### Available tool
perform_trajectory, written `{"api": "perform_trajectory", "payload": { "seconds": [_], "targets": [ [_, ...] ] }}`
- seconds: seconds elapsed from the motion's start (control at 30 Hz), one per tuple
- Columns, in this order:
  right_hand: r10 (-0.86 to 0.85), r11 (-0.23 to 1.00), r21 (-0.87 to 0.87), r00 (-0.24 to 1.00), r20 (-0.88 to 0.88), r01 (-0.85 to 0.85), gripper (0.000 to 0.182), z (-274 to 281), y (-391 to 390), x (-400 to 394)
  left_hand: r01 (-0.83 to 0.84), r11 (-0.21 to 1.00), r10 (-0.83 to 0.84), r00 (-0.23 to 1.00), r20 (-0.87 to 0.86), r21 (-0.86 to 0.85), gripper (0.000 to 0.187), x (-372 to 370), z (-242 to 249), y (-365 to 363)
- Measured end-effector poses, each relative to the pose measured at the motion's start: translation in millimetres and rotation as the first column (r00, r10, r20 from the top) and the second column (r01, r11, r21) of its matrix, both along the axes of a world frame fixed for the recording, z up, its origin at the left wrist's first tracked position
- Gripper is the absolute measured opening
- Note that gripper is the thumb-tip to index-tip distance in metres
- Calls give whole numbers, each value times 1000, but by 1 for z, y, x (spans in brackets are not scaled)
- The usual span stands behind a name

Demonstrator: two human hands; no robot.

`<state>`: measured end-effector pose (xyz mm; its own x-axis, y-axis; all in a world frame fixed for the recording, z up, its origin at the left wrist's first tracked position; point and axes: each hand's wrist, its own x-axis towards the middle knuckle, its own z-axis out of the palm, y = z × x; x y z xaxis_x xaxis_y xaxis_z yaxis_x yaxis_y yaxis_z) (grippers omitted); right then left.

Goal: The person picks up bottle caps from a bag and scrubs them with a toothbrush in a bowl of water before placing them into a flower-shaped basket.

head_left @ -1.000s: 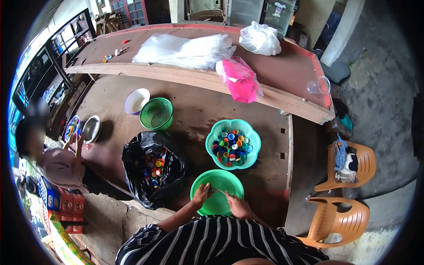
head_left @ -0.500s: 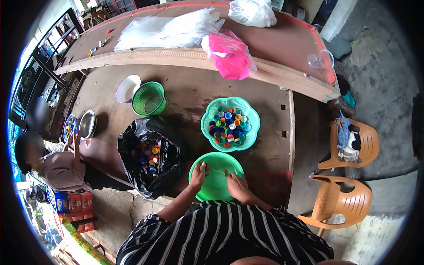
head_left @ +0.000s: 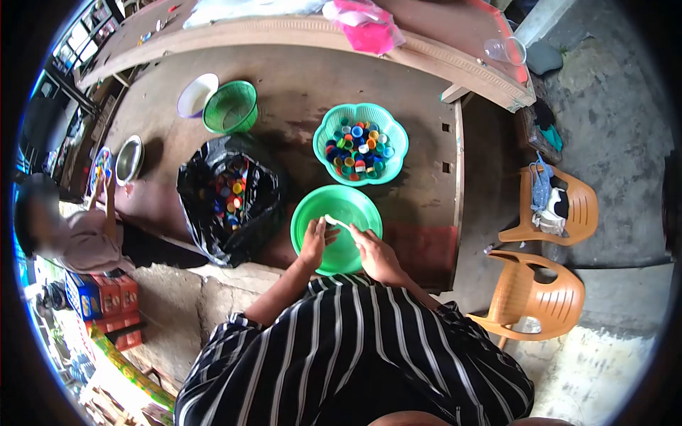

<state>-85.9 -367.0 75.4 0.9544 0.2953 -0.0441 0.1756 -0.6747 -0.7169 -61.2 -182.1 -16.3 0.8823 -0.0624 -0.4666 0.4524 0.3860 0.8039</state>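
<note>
A round green basin (head_left: 334, 197) sits on the table just in front of me. Over it, my right hand (head_left: 376, 257) is closed on a slim white stick-like tool (head_left: 341, 224), possibly a toothbrush. The tool's far end meets the fingertips of my left hand (head_left: 313, 245), which are pinched together; what they hold is too small to make out. Just beyond the basin stands a scalloped turquoise basket (head_left: 395, 122) with many coloured bottle caps (head_left: 361, 149). Left of the basin, an open black plastic bag (head_left: 266, 167) holds more caps (head_left: 231, 195).
Farther left are a green basket (head_left: 250, 96), a white bowl (head_left: 193, 96) and a metal bowl (head_left: 130, 162). A person (head_left: 82, 238) at left handles caps over a small tray. Orange chairs (head_left: 547, 305) stand at right. A raised wooden ledge (head_left: 284, 32) runs along the back.
My hands have come up from inside the basin and drawn closer together, and the white tool now shows between them. The view has tilted down, so the things appear higher.
</note>
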Motion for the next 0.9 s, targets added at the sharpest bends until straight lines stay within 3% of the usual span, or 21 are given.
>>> {"api": "perform_trajectory", "payload": {
  "seconds": [0.1,0.17,0.23,0.33,0.47,0.57,0.6,0.73,0.9],
  "targets": [
    [107,985,-126,988,-114,-121,48,2,0,-10,-24,996,26,999,25,-86,37,-9,17,-4],
    [5,985,-170,998,57,5,52,-4,-2,-4,-6,999,8,1000,24,-47,33,-7,19,-3],
    [81,992,-97,997,5,-80,52,-3,3,-6,-51,998,51,999,8,-42,34,-6,20,-1],
    [168,962,-210,985,-43,-173,51,-10,8,-7,-62,997,64,997,45,-48,32,-5,15,7],
    [88,982,-175,993,81,-73,52,3,13,12,-84,996,85,996,34,-20,33,0,20,10],
    [205,973,-120,976,69,-196,52,4,17,12,-123,989,128,990,57,-81,32,3,14,12],
    [173,975,-140,985,2,-171,52,3,16,11,-128,989,132,990,56,-79,31,2,17,11],
    [26,974,-225,999,21,-21,49,16,11,10,-70,996,71,997,26,-52,31,-3,27,10],
    [174,974,-135,982,-78,-184,49,-3,7,2,-21,997,25,999,45,-79,29,-3,19,16]
  ]
}}
